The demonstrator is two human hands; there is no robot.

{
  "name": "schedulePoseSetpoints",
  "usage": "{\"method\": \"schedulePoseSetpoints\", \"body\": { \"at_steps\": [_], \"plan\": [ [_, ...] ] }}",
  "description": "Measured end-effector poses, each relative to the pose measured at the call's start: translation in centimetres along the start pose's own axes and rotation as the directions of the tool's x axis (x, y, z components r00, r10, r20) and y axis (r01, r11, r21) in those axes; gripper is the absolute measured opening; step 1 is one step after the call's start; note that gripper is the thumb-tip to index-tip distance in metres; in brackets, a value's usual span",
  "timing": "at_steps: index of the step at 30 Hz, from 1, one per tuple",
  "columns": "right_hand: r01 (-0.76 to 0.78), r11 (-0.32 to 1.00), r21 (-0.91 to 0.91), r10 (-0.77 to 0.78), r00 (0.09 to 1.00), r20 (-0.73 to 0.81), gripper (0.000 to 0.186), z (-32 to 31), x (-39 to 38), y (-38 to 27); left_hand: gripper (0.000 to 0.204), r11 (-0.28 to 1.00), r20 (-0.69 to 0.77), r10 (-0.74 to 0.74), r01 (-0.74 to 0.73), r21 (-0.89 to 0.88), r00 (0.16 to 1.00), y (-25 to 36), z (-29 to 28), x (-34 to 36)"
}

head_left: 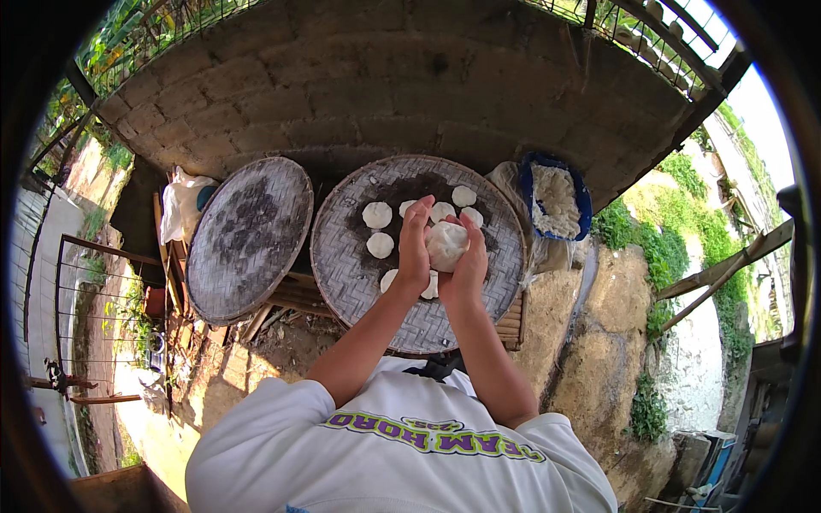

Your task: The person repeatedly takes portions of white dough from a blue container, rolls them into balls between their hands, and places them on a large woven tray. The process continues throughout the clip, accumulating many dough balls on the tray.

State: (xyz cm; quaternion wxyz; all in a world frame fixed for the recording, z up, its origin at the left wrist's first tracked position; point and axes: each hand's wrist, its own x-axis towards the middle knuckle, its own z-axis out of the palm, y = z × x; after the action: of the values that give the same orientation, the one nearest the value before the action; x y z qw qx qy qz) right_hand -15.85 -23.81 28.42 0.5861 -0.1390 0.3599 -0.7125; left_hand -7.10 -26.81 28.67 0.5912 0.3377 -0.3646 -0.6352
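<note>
My left hand [416,246] and my right hand [468,267] are cupped around a rounded lump of white dough [446,244]. The left palm presses on its left side, while the right fingers curl under and along its right. Both hands hover over a large round woven bamboo tray [410,323]. Lying on this tray are several flat white dough rounds, among them one at the left [377,215], another just below it [380,246] and a third at the far right [463,196]. My hands and wrists partly cover some of the rounds.
At the right of the tray stands a blue basin [585,224] holding a crumbly white mass [554,202]. A second woven tray [250,239] leans at the left, beside a white sack [184,205]. Behind everything rises a block wall [368,94].
</note>
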Motion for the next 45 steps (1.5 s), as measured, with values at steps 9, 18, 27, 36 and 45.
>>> {"method": "schedulePoseSetpoints", "body": {
  "at_steps": [9, 18, 27, 36, 45],
  "plan": [
    [0.049, 0.994, -0.103, -0.048, 0.999, 0.007, 0.045, -0.8, 0.5, 0.4, 0.064, 0.928, -0.059, -0.199, 0.168, -0.333, 0.978, -0.8, 0.0, 0.7],
    [0.632, 0.571, -0.524, -0.495, 0.774, 0.395, 0.038, -1.2, 0.2, 0.3, 0.070, 0.773, 0.302, -0.427, 0.517, -0.367, 0.852, -0.8, -0.2, 1.4],
    [0.343, 0.870, -0.354, -0.271, 0.933, 0.237, 0.051, -2.4, 2.5, 1.4, 0.065, 0.594, 0.416, -0.519, 0.665, -0.453, 0.747, -0.5, 0.1, 2.5],
    [0.379, 0.891, -0.250, -0.369, 0.925, 0.088, 0.048, -1.1, 1.5, 0.5, 0.068, 0.627, 0.261, -0.547, 0.596, -0.502, 0.795, -1.5, 0.2, 2.9],
    [0.097, 0.992, -0.082, -0.096, 0.995, 0.011, 0.049, -0.3, 2.7, -0.4, 0.062, 0.911, -0.014, -0.261, 0.241, -0.334, 0.965, -0.7, 0.3, 4.0]
  ]
}}
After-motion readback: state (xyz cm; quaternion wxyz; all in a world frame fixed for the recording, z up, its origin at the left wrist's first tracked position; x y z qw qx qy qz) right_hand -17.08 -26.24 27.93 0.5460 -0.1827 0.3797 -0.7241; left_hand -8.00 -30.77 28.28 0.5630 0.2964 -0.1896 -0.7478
